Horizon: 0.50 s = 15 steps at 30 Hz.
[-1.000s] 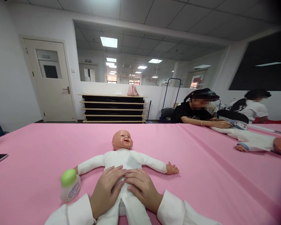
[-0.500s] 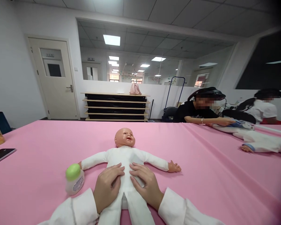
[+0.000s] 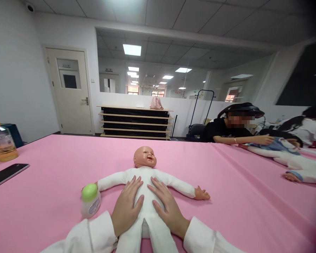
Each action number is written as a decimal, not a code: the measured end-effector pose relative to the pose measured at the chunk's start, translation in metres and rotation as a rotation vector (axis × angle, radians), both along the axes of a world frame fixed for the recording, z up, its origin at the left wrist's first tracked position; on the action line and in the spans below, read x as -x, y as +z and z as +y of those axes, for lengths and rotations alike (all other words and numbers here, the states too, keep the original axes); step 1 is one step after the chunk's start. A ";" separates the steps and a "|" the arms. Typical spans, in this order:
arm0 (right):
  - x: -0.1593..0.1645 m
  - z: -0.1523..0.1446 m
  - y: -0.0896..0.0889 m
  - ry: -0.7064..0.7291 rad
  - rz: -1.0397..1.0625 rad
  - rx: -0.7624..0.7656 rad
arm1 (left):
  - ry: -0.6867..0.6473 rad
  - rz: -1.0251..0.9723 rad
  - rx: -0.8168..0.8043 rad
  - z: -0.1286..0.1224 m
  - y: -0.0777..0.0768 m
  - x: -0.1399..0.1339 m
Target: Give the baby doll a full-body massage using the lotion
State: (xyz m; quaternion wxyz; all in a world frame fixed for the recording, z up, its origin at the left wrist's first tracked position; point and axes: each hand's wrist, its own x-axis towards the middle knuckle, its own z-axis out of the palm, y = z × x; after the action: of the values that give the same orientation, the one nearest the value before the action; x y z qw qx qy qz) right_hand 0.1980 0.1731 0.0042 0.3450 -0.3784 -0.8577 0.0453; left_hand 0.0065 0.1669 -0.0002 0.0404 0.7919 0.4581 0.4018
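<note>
A baby doll (image 3: pixel 146 196) in a white cloth suit lies on its back, arms stretched out to both sides. My left hand (image 3: pixel 128 205) rests flat on the left side of its belly, fingers extended. On the other side of the belly lies my right hand (image 3: pixel 169 207), also flat with its fingers spread. Neither hand grips anything. A bottle with a light green cap (image 3: pixel 90 200) stands beside the doll's hand at the left, close to my left sleeve.
A pink cloth (image 3: pixel 55 165) covers the table. At the left are a phone (image 3: pixel 9 175) and a drink bottle (image 3: pixel 2 144). Across the table at the right, a person in black (image 3: pixel 231 130) handles blue cloth on another doll (image 3: pixel 292 160).
Both my hands have slid slightly up the doll's belly, and their fingers have straightened and spread. The view has shifted a little to the left.
</note>
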 end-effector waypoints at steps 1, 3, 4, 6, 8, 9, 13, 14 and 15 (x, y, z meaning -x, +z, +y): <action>0.000 -0.001 0.000 0.016 0.023 -0.026 | 0.010 -0.007 -0.026 -0.001 0.000 0.000; 0.000 -0.002 0.000 0.075 0.075 -0.086 | 0.009 -0.019 -0.098 -0.003 -0.001 0.001; 0.000 -0.003 0.000 0.115 0.095 -0.111 | 0.003 -0.027 -0.140 -0.004 -0.001 0.001; -0.001 -0.004 0.002 0.187 0.099 -0.130 | -0.030 -0.023 -0.216 -0.005 -0.001 0.001; -0.002 -0.003 0.004 0.206 0.043 -0.086 | -0.066 0.023 -0.240 -0.004 0.000 0.001; -0.002 -0.002 0.005 0.190 0.003 -0.049 | -0.072 0.055 -0.226 -0.003 0.000 0.001; -0.003 0.002 0.003 0.024 -0.059 0.058 | 0.018 0.124 -0.100 0.002 0.000 0.000; -0.003 0.003 0.001 -0.019 -0.048 0.061 | 0.039 0.120 -0.091 0.003 -0.001 0.000; -0.003 0.003 0.000 -0.051 -0.035 0.054 | 0.047 0.111 -0.096 0.003 -0.002 0.001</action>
State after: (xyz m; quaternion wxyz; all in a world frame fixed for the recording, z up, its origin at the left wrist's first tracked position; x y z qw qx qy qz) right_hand 0.2012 0.1761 0.0038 0.3207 -0.4100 -0.8522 0.0530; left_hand 0.0059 0.1698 -0.0020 -0.0327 0.8029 0.4584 0.3798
